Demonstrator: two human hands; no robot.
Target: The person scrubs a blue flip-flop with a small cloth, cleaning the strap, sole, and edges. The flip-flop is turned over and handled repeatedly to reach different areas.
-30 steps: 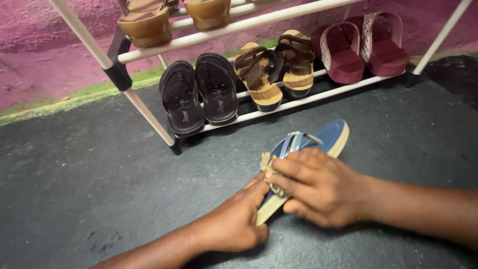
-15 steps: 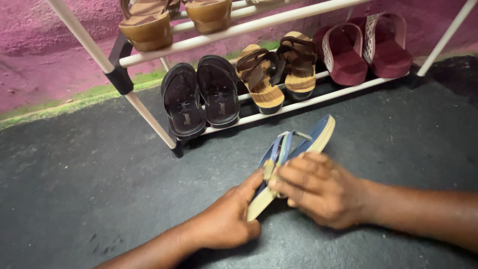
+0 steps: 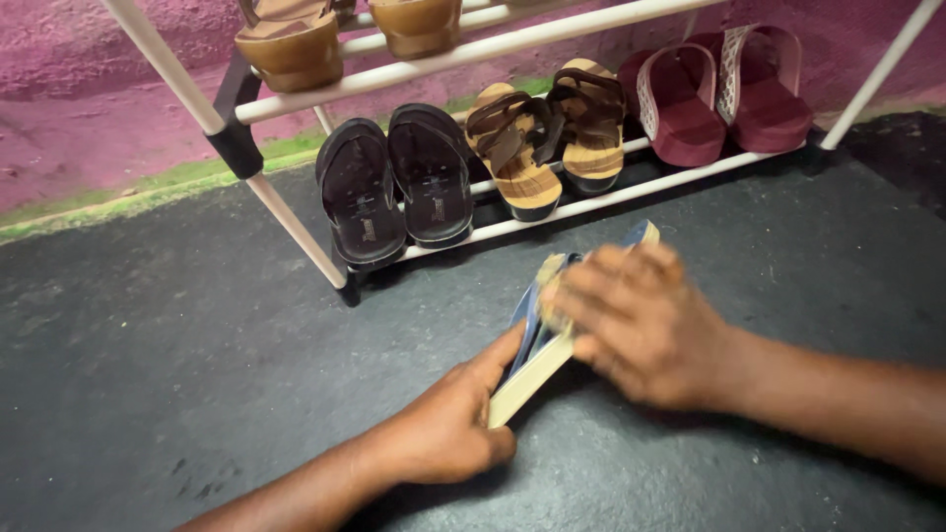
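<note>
Since the earlier frame, the right hand [image 3: 645, 330] has been moved up along the blue sandal [image 3: 537, 340], and the sandal has been tipped further onto its edge. A small tan scrubbing pad [image 3: 550, 281] is pressed against the straps by the right fingers; the hand is blurred. The toe end is gripped by the left hand [image 3: 448, 424], thumb on the blue upper side. The cream-coloured sole edge is turned upward. The sandal is held on the dark floor [image 3: 148, 374], just in front of the white shoe rack [image 3: 296, 232], where black sandals [image 3: 394, 187], brown sandals [image 3: 542, 138] and maroon sandals [image 3: 714, 94] are kept.
</note>
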